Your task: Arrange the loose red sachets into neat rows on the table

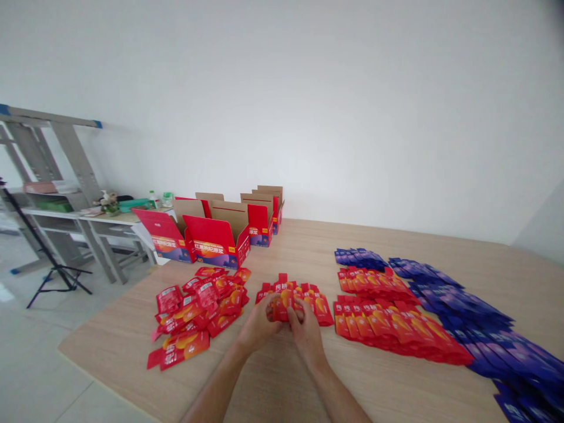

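Between my two hands is a red and orange pouch (282, 302), its lettering facing me and its narrow top pointing away. My left hand (261, 324) grips its left edge, and my right hand (305, 330) holds its right side with the thumb on the front. Just behind it, a short overlapping row of the same pouches (321, 305) lies on the table. To the left is a loose heap of red pouches (198, 308), some face down. Rows of red pouches (392, 326) lie fanned out on the right.
Blue-purple pouches (476, 305) overlap along the right of the wooden table (132, 329). Several open red cartons (215, 244) stand at the back left, near the white wall. A black tripod (59, 270) and side desks are on the floor beyond the table's left edge.
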`<act>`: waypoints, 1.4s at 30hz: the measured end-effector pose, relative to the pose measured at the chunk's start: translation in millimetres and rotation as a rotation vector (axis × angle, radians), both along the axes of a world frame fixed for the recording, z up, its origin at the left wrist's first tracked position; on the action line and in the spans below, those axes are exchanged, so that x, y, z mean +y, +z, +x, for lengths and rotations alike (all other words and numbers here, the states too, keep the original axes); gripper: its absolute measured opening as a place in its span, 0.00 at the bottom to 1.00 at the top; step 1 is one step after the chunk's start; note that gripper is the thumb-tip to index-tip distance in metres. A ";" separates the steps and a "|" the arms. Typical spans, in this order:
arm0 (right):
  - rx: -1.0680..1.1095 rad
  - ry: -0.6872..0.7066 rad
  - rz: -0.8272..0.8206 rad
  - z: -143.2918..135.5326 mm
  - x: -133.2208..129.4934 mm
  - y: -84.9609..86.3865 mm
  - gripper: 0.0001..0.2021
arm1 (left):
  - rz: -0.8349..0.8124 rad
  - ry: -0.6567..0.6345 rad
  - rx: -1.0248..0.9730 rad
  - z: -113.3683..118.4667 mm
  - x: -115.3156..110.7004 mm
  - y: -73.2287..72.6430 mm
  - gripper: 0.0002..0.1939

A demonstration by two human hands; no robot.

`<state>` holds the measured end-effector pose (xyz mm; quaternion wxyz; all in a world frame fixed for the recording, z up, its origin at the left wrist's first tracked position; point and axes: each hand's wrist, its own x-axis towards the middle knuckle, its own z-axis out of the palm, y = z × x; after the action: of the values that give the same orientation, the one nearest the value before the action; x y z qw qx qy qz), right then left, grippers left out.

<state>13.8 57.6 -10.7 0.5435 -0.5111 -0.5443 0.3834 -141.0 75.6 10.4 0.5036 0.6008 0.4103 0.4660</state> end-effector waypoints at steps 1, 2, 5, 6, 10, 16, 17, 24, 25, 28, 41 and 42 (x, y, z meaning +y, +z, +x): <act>-0.070 -0.001 0.030 -3.4 1.3 0.1 0.28 | 0.001 0.034 0.020 -2.3 0.3 -1.4 0.36; -0.148 -0.009 0.059 -6.7 2.9 -0.6 0.26 | -0.006 0.078 0.054 -4.9 1.3 -2.7 0.36; -0.376 -0.060 0.125 -16.8 9.8 -6.9 0.25 | 0.000 0.219 0.216 -14.0 4.9 -5.1 0.35; -0.434 -0.068 0.141 -20.2 12.4 -9.9 0.25 | 0.008 0.250 0.263 -17.1 5.8 -5.5 0.34; -0.543 -0.045 0.172 -30.8 21.5 -19.7 0.27 | 0.030 0.265 0.336 -27.7 8.2 -9.4 0.31; -0.602 -0.059 0.084 -36.8 27.5 -22.3 0.20 | 0.092 0.294 0.471 -35.9 16.0 -26.5 0.29; -0.619 -0.070 0.082 -37.1 27.5 -21.8 0.19 | 0.100 0.301 0.487 -36.3 17.4 -28.8 0.29; -0.760 -0.141 0.234 -27.3 18.4 -10.8 0.15 | 0.134 0.291 0.627 -30.2 20.3 -31.9 0.27; -0.793 -0.157 0.246 -24.9 16.4 -8.9 0.15 | 0.137 0.297 0.653 -28.8 19.9 -31.9 0.27; -0.887 -0.205 0.236 -18.3 11.0 -6.8 0.15 | 0.136 0.328 0.745 -26.1 18.9 -32.6 0.28; -1.009 -0.228 0.096 -5.7 13.0 -30.3 0.18 | 0.115 0.364 0.962 -23.7 13.3 -37.3 0.33; -1.009 -0.229 0.098 -5.8 13.5 -31.1 0.18 | 0.128 0.345 0.954 -23.4 13.5 -38.6 0.34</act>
<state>8.1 71.1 -41.8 0.2754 -0.6626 -0.6965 0.0011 -164.5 89.1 -28.2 0.1383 0.6996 0.6585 0.2405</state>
